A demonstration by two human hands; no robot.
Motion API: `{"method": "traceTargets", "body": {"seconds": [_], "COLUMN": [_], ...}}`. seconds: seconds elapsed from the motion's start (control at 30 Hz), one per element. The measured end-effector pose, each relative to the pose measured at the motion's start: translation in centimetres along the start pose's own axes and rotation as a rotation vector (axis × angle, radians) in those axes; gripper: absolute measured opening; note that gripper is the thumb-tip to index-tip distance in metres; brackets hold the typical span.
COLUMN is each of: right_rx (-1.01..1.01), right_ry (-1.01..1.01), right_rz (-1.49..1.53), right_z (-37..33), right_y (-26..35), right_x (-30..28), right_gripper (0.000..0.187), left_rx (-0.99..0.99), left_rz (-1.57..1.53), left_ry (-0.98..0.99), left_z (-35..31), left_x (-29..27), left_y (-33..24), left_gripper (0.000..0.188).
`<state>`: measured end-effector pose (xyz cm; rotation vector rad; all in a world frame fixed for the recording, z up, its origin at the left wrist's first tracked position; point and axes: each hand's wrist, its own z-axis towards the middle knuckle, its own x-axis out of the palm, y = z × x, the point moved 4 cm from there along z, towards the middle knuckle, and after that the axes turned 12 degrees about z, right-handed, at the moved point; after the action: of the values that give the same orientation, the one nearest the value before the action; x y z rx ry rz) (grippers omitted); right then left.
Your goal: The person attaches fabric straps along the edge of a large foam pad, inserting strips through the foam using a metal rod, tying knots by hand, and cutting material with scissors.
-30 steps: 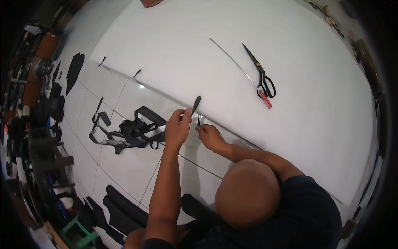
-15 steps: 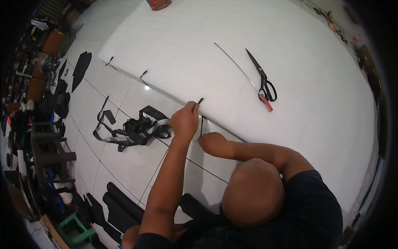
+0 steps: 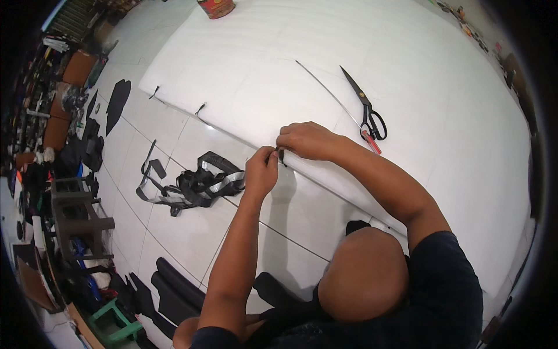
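At the edge of a broad white padded slab point(image 3: 261, 75), my left hand point(image 3: 263, 172) pinches a thin black cord point(image 3: 282, 156). My right hand point(image 3: 308, 140) is above and to its right, on the slab's edge, its fingers closed on the same cord. The fingertips of both hands nearly meet, and the knot or loop between them is mostly hidden. Farther left along that edge, two short black cord ties point(image 3: 200, 109) stick out. Black-handled scissors point(image 3: 365, 104) lie on the slab beside a long thin metal rod with a red handle point(image 3: 371, 143).
A tangle of black and grey strap point(image 3: 200, 183) lies on the tiled floor left of my hands. A red tin point(image 3: 216, 7) stands at the slab's far edge. Dark stools point(image 3: 81, 224) and a green stool point(image 3: 116, 323) are at the left. My bent knee point(image 3: 363, 273) is close below.
My right hand has risen from below the slab's edge, where it held the cord's hanging length, to the top edge beside my left hand. My left hand has shifted slightly downward.
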<state>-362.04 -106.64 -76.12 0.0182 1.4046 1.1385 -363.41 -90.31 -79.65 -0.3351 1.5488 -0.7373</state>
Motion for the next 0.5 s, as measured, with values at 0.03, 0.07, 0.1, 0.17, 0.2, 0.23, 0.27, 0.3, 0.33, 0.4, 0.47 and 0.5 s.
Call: {"method": "traceTargets", "body": {"seconds": [0.03,0.07,0.1,0.17,0.2,0.23,0.27,0.3,0.33,0.4,0.47,0.5], "right_rx": [0.005,-0.002,-0.012,0.038,0.078,0.074,0.114,0.16,0.164,0.295,0.303,0.323], "right_ry": [-0.006,-0.02,-0.034,-0.102,-0.166,-0.17,-0.144,-0.118,-0.122,-0.078,-0.032,0.023], "right_rz": [0.002,0.066,0.129,0.205,0.283,0.282,0.318,0.356,0.356,0.354,0.315,0.257], "right_z": [0.1,0.3,0.5,0.7,0.8,1.0,1.2,1.2,1.1,1.1,2.2,2.3], "right_y": [-0.1,-0.1,-0.1,-0.8,-1.4,-1.7,-2.1,-2.4,-2.4,-2.4,-2.0,-2.6], "right_x": [0.0,0.2,0.1,-0.1,0.1,0.4,0.9,1.2,1.3,1.9,1.9,1.9], "right_gripper": [0.012,0.012,0.013,0.013,0.013,0.013,0.014,0.015,0.015,0.018,0.02,0.021], "left_rx": [-0.011,-0.021,-0.017,-0.094,-0.091,-0.139,-0.187,-0.183,-0.123,-0.061,0.139,0.143], "left_rz": [-0.065,-0.132,-0.13,-0.133,-0.13,-0.102,-0.075,-0.073,0.057,0.194,0.464,0.454], "left_ry": [-0.031,-0.061,-0.058,-0.019,-0.021,-0.008,0.005,0.009,-0.045,-0.096,-0.376,-0.37], "left_z": [-0.1,-0.2,-0.4,-0.6,-0.4,0.0,0.2,0.2,0.1,-0.1,-0.7,-0.7], "left_x": [0.0,0.0,0.1,0.6,0.7,0.9,1.1,1.2,1.0,1.0,0.6,1.0], "left_y": [0.1,0.1,0.0,-0.1,0.1,0.5,0.8,0.5,-0.1,-0.5,-1.1,-2.0], "left_gripper": [0.018,0.02,0.02,0.02,0.02,0.025,0.029,0.029,0.027,0.025,0.02,0.02]}}
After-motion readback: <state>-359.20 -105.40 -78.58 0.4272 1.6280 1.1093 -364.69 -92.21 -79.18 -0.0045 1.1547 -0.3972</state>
